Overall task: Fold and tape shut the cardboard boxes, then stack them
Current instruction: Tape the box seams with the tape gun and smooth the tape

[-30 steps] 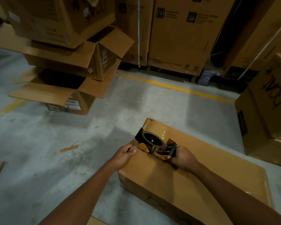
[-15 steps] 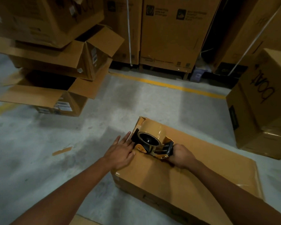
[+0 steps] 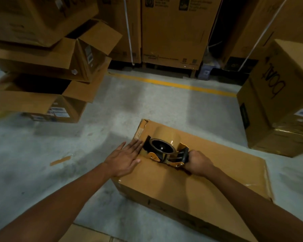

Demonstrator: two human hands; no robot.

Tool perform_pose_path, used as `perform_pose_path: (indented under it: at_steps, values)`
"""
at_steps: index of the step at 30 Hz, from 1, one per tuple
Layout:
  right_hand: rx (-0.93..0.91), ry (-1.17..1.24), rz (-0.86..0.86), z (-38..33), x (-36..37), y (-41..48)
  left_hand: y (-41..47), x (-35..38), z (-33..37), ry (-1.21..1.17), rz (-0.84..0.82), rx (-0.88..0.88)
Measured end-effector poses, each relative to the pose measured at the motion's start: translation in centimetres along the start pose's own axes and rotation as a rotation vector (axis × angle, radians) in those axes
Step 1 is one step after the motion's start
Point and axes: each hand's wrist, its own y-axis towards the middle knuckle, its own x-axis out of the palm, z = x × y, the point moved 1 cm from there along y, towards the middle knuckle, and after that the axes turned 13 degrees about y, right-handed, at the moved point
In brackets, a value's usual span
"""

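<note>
Two hands on closed box (image 3: 208,175); left hand (image 3: 124,158) spread flat at its far-left corner, right hand (image 3: 198,162) gripping tape dispenser (image 3: 163,149) handle atop it

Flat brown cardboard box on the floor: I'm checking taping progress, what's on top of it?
On the flat brown cardboard box sits a black-and-orange tape dispenser, gripped by the right hand; the left hand presses flat beside it. What lies beneath them is covered.
</note>
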Motion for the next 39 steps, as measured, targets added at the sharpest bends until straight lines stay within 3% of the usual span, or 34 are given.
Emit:
perform_pose_path:
  at_steps: [5, 11, 17, 25, 29, 33, 39]
  values:
    - [0.01, -0.02, 0.017, 3.6, -1.8, -2.3, 0.3, -0.8, 1.8, 0.054, -0.053, -0.069]
    - [0.005, -0.067, 0.041, 2.7, -1.7, -2.9, 1.5, -0.7, 6.4, -0.041, 0.017, 0.032]
    - [0.023, -0.083, 0.042, 1.8, -1.6, -2.4, 1.7, 0.1, 3.7, -0.085, 0.03, -0.02]
    - [-0.064, -0.082, 0.085, -4.8, 1.8, -0.4, 0.6, 1.4, -4.2, 0.024, 0.018, -0.035]
    - [-0.047, -0.044, 0.093, -4.1, 2.2, -0.5, 0.6, 1.1, -2.1, 0.003, 0.027, -0.079]
    - [-0.063, -0.032, 0.089, -3.1, 2.7, -0.7, 0.8, 0.5, 0.9, -0.058, 0.099, 0.006]
    - [0.059, -0.075, 0.081, 2.0, -0.1, -3.5, 0.8, 0.2, 0.7, -0.056, 0.02, -0.019]
